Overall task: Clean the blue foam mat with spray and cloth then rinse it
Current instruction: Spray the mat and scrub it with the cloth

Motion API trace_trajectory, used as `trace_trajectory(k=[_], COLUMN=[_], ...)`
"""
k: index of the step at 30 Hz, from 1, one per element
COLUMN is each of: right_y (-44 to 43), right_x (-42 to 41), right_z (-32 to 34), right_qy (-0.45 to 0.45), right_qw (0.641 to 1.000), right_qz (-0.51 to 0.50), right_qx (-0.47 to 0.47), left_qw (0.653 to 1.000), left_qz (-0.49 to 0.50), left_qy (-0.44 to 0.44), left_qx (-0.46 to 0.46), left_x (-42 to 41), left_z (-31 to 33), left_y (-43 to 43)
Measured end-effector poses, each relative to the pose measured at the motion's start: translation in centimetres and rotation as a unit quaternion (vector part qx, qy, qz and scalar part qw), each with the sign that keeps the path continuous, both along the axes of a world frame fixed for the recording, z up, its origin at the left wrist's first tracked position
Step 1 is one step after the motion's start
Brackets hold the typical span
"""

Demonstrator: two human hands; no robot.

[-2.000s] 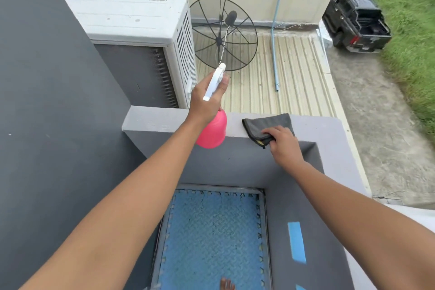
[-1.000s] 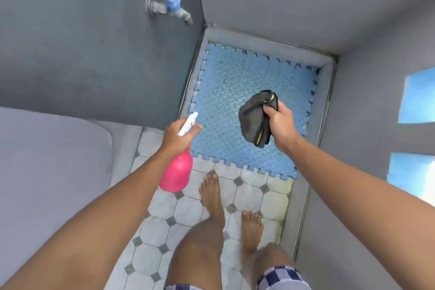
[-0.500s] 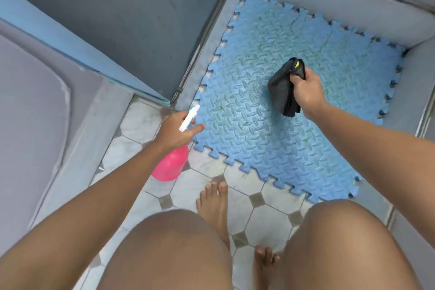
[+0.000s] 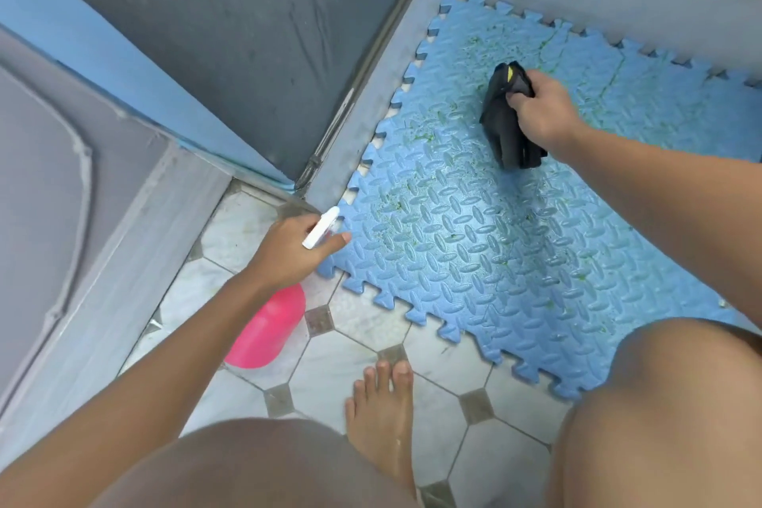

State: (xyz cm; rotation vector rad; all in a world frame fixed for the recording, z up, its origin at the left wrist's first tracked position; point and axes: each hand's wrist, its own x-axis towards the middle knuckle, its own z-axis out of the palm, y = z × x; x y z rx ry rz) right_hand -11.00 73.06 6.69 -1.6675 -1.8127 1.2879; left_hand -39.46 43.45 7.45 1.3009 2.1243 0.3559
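The blue foam mat (image 4: 474, 243) lies on the floor in a grey-walled corner, its tread pattern speckled with green grime. My left hand (image 4: 290, 250) grips the white head of a pink spray bottle (image 4: 268, 328) just off the mat's near-left corner, nozzle pointing toward the mat, index finger stretched forward. My right hand (image 4: 540, 111) holds a bunched dark grey cloth (image 4: 505, 124) over the far middle of the mat; the cloth hangs down to the surface.
White octagonal floor tiles (image 4: 363, 363) run in front of the mat. My bare foot (image 4: 381, 421) and both knees fill the bottom of the view. A grey wall (image 4: 247, 33) and a grey door panel (image 4: 62, 198) close in the left side.
I took the bottle and cloth from the balcony ledge, turned to the floor and crouched. Over the last half second the view came closer; the cloth hangs a little lower over the mat.
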Motion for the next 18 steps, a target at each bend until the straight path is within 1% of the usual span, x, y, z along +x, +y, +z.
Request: trace_trajectory(k=[2, 6, 7, 10, 12, 15, 18], right_y=[0.2, 0.1, 0.0, -0.5, -0.9, -1.4, -2.0], right_x=[-0.7, -1.8, -1.9, -2.2, -2.7, -3.6, -4.1], right_z=[0.2, 0.0, -0.3, -1.1, -1.3, -1.2, -1.6], right_qy=[-0.019, -0.052, -0.055, -0.064, -0.064, -0.066, -0.059], right_qw=[1.000, 0.997, 0.997, 0.995, 0.995, 0.994, 0.994], right_qz=[0.021, 0.032, 0.030, 0.023, 0.027, 0.041, 0.065], right_qx=[0.011, 0.047, 0.055, 0.068, 0.071, 0.072, 0.068], left_qw=[0.999, 0.998, 0.997, 0.989, 0.985, 0.984, 0.983], left_qz=[0.014, 0.035, 0.038, 0.024, 0.008, -0.002, 0.010], left_qy=[-0.040, -0.050, -0.065, -0.146, -0.174, -0.176, -0.184], left_qx=[0.008, 0.005, 0.003, -0.003, -0.015, -0.034, -0.016], left_x=[0.0, -0.5, -0.7, -0.9, -1.3, -1.2, -1.5], left_z=[0.1, -0.5, -0.5, 0.3, 0.1, -0.2, -0.5], left_y=[-0.7, -0.9, -0.7, -0.4, -0.7, -1.3, -1.9])
